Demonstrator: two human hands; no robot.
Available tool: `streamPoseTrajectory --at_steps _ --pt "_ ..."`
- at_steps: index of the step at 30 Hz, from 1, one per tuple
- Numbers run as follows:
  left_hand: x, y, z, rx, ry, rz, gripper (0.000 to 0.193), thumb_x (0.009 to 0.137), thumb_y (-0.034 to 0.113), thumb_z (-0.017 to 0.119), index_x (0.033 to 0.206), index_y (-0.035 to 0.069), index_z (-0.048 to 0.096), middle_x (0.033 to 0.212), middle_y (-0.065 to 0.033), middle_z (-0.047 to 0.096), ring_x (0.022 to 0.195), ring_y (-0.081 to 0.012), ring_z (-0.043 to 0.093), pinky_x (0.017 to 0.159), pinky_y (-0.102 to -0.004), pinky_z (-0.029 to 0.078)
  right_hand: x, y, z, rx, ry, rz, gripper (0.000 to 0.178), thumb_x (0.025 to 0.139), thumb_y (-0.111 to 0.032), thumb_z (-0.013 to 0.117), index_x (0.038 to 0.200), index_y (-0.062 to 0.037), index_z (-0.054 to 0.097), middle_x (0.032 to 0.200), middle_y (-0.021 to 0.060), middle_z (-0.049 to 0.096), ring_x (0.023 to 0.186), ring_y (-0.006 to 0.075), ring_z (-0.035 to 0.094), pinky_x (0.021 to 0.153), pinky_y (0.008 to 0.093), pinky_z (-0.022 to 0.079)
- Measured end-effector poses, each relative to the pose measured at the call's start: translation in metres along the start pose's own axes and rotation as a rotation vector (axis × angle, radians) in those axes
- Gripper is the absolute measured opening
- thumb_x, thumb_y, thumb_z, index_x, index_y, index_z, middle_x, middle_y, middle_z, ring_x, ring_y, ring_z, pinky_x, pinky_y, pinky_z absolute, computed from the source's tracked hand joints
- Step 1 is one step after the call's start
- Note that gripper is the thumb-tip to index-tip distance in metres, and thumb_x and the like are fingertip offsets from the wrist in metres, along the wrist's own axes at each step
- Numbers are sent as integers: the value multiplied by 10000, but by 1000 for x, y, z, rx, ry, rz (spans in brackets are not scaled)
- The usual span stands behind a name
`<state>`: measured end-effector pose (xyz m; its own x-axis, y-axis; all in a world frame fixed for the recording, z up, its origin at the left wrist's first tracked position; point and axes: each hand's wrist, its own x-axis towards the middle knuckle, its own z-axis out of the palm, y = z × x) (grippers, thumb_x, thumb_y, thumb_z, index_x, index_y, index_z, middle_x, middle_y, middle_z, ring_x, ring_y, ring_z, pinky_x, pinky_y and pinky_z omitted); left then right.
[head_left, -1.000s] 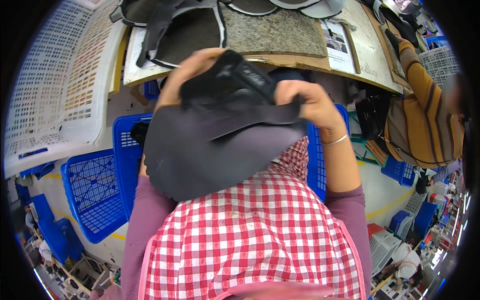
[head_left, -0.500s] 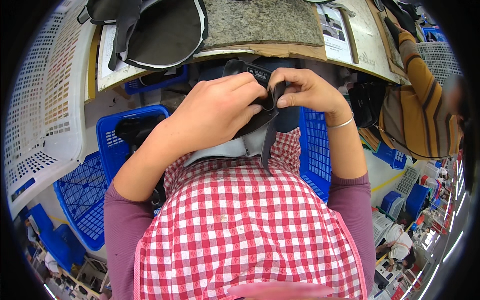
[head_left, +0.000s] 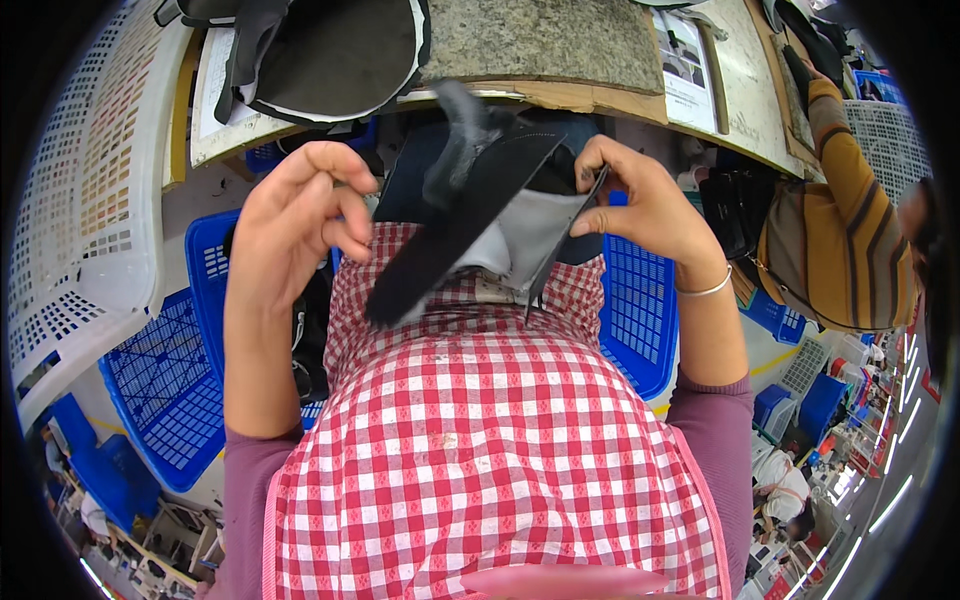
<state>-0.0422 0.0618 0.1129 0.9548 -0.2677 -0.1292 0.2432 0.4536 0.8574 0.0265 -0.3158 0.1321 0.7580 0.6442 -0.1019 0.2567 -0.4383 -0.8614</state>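
Note:
A black piece with grey lining (head_left: pixel 535 225), looking like a shoe upper, hangs over my lap in front of the checked apron (head_left: pixel 470 430). My right hand (head_left: pixel 655 215) pinches its right edge between thumb and fingers. A long black flap stretches down to the left, and a grey part near the top is smeared by motion. My left hand (head_left: pixel 300 220) is off the piece, to its left, with bent fingers apart and nothing in them.
Ahead, the worktable (head_left: pixel 745 85) bears a stone slab (head_left: pixel 545 45) and dark pieces with white edging (head_left: pixel 345 60). Blue baskets (head_left: pixel 165 385) stand left, another blue basket (head_left: pixel 640 300) right. A white crate (head_left: pixel 95 200) rises far left. A co-worker in a striped top (head_left: pixel 830 240) is at right.
My left hand has let go of the piece and moved left. The piece has swung round, its black flap now reaching down-left. My right hand has shifted slightly right, still pinching it.

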Motion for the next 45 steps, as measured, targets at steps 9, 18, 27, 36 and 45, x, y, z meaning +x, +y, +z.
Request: streamPoseTrajectory --at_steps 9,18,27,36,45 --pt "58 -36 87 1436 -305 553 449 783 -63 662 1216 45 611 1200 -158 666 1181 -340 600 1024 -429 429 12 -36 20 -154 4 58 513 672 -48 917 1074 -59 599 999 53 657 859 212 618 749 340 507" --pt "-6 -39 61 1632 194 1382 204 712 197 745 908 229 699 827 109 631 962 -98 605 931 -340 337 -38 -69 66 -527 526 -551 361 581 -24 759 927 -21 657 793 95 534 741 288 558 626 367 457" --pt "-11 -20 57 1425 -109 1136 80 769 198 746 834 153 731 800 64 671 1019 -163 620 955 -376 330 -35 -57 83 -518 616 -544 388 579 -89 809 954 -33 726 762 41 511 757 244 552 653 340 458" --pt "-1 -30 61 1344 -401 792 101 793 118 731 887 101 700 842 9 667 1121 -221 599 1016 -409 351 -43 -21 97 -442 619 -290 295 566 -33 872 827 -93 749 729 40 504 723 231 541 625 338 442" --pt "28 -41 77 1337 -496 642 171 761 85 762 916 46 700 902 -65 670 1183 -273 582 1104 -490 342 -29 -25 48 -212 164 149 237 649 -56 882 870 -84 803 778 43 638 758 218 604 695 339 458"
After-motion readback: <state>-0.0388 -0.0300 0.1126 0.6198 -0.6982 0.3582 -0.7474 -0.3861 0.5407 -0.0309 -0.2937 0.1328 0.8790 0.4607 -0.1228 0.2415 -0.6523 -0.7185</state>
